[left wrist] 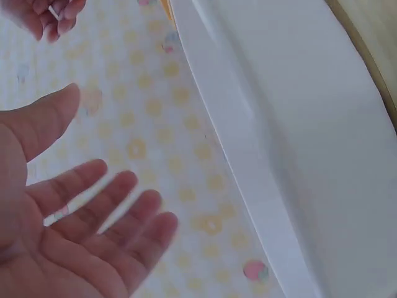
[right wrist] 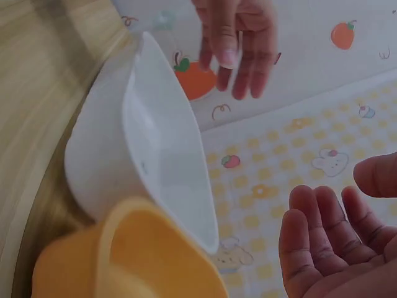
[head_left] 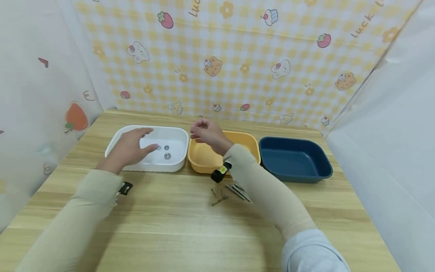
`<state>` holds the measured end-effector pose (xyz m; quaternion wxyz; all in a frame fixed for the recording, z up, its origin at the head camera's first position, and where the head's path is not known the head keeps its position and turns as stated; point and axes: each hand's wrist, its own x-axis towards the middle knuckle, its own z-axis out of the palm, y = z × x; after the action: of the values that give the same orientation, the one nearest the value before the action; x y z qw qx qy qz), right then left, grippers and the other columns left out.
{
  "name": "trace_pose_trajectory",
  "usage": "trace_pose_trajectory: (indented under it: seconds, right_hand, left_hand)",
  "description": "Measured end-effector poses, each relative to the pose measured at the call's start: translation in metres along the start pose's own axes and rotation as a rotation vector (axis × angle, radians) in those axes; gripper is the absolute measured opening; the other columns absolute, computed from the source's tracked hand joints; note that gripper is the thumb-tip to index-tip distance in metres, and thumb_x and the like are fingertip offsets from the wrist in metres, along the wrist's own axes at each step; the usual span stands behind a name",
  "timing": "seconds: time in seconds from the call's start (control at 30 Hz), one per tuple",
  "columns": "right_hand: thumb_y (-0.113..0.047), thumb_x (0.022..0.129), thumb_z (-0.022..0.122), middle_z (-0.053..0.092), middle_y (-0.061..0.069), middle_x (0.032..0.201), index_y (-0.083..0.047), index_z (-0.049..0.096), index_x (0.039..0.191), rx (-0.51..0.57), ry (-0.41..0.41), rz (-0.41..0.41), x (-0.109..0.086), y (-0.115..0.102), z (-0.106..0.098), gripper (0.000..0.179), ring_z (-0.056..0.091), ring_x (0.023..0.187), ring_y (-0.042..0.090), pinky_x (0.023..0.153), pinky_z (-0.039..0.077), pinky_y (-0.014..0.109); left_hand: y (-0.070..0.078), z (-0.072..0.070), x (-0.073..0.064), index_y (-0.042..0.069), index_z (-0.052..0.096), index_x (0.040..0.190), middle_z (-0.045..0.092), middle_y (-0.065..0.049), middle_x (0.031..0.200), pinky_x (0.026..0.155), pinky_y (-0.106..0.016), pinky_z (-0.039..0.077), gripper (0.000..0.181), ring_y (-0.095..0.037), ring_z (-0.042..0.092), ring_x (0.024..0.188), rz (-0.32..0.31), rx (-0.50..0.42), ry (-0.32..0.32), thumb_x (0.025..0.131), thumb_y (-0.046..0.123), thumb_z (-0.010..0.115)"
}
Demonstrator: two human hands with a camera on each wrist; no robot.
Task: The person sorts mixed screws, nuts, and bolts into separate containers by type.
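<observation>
Over the white tray (head_left: 159, 166) hovers my left hand (head_left: 130, 149), thumb apart from the fingers and nothing in its grasp. Metal nuts (head_left: 167, 155) lie on the tray's floor near the thumb. My right hand (head_left: 210, 136) is above the yellow tray (head_left: 251, 145), its fingers loosely bent. In the right wrist view the right hand (right wrist: 347, 248) shows no object between thumb and fingers. The left hand (left wrist: 93, 230) also appears bare in the left wrist view, fingers spread and relaxed.
A dark blue tray (head_left: 295, 175) stands to the right of the yellow one. In front of the trays, several small screws (head_left: 220, 199) and longer bolts (head_left: 238, 192) lie on the wooden table (head_left: 176, 234). A patterned cloth (head_left: 238, 49) hangs behind.
</observation>
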<state>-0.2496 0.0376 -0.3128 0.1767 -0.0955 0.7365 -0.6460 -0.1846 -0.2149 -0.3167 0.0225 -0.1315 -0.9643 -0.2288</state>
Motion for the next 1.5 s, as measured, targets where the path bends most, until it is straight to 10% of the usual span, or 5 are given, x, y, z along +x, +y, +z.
trace_pose_trajectory:
  seconds: [0.4, 0.67, 1.07, 1.5]
  right_hand:
    - [-0.016, 0.099, 0.058, 0.061, 0.024, 0.106, 0.0, 0.06, 0.105, -0.224, 0.052, -0.133, -0.07, 0.042, -0.067, 0.017, 0.065, 0.092, 0.028, 0.081, 0.056, 0.04]
    - [-0.016, 0.097, 0.061, 0.063, 0.01, 0.086, -0.003, 0.062, 0.1, -0.382, 0.099, -0.217, -0.112, 0.085, -0.085, 0.014, 0.061, 0.077, 0.025, 0.066, 0.053, 0.037]
    - [-0.013, 0.091, 0.069, 0.063, -0.005, 0.077, -0.006, 0.067, 0.091, -0.807, 0.082, -0.243, -0.134, 0.126, -0.103, 0.007, 0.056, 0.068, 0.008, 0.061, 0.05, 0.025]
    - [-0.007, 0.088, 0.07, 0.064, -0.006, 0.078, -0.007, 0.067, 0.091, -0.904, -0.019, -0.204, -0.134, 0.136, -0.107, 0.004, 0.057, 0.068, 0.004, 0.062, 0.05, 0.022]
  left_hand:
    - [0.062, 0.058, 0.015, -0.002, 0.062, 0.124, 0.062, -0.02, 0.124, 0.102, -0.051, 0.041, 0.04, -0.038, 0.055, 0.117, 0.239, -0.04, -0.024, 0.092, 0.022, 0.069]
    - [0.073, 0.09, 0.013, 0.0, 0.07, 0.112, 0.07, -0.012, 0.109, 0.091, -0.043, 0.051, 0.028, -0.025, 0.067, 0.093, 0.348, -0.056, -0.026, 0.09, 0.019, 0.071]
    - [0.073, 0.102, 0.011, 0.004, 0.075, 0.098, 0.072, -0.006, 0.096, 0.081, -0.038, 0.053, 0.013, -0.021, 0.066, 0.086, 0.3, -0.017, -0.035, 0.088, 0.012, 0.073]
    - [0.074, 0.105, 0.013, 0.005, 0.075, 0.096, 0.073, -0.008, 0.095, 0.08, -0.036, 0.055, 0.01, -0.022, 0.067, 0.087, 0.243, -0.061, -0.023, 0.086, 0.007, 0.074]
